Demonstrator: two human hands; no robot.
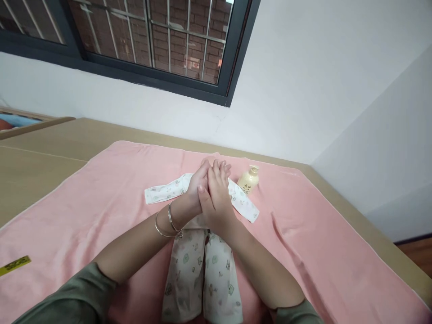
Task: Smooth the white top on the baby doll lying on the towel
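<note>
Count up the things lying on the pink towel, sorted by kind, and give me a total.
Printed baby garment: 1
Pump bottle: 1
Yellow strip: 1
Total: 3

The left hand and right hand are pressed together above the garment, holding nothing.

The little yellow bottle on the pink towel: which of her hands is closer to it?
Right. The right hand is pressed against the left hand over the printed garment, on the side facing the bottle; the left lies beyond it, farther away.
</note>
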